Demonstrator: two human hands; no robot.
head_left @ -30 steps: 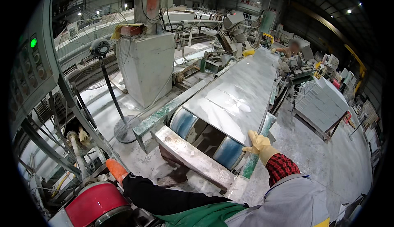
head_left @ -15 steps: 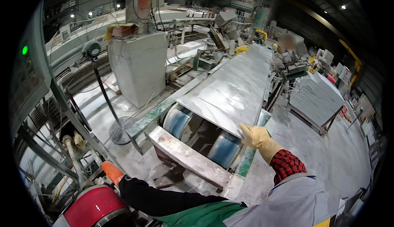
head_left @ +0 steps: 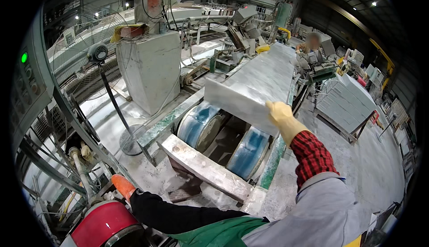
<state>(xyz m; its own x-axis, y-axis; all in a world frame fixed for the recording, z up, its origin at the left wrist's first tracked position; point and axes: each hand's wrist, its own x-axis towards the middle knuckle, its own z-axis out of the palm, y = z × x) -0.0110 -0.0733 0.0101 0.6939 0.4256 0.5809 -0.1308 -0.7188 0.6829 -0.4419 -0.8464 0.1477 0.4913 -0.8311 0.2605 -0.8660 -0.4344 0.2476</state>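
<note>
Two broad, blue-faced round drums (head_left: 248,154) sit just below a thin, pale-grey rectangular slab (head_left: 237,103), which stands tilted at the near end of a long, flat grey-white surface (head_left: 275,66). The pale-yellow-gloved right hand (head_left: 283,118) has its fingers clamped on the slab's upper right corner, while the orange-gloved left hand (head_left: 123,186), its finger state impossible to tell, is near a glossy red cylinder (head_left: 105,223).

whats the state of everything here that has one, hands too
slab: tilted up
right hand: gloved, closed on slab's upper corner
left hand: orange-gloved, grip unclear
blue wheels: exposed, turning unclear
red drum: turning unclear
fan: on its stand, running unclear
green light: lit
grey blocks: stacked
</note>
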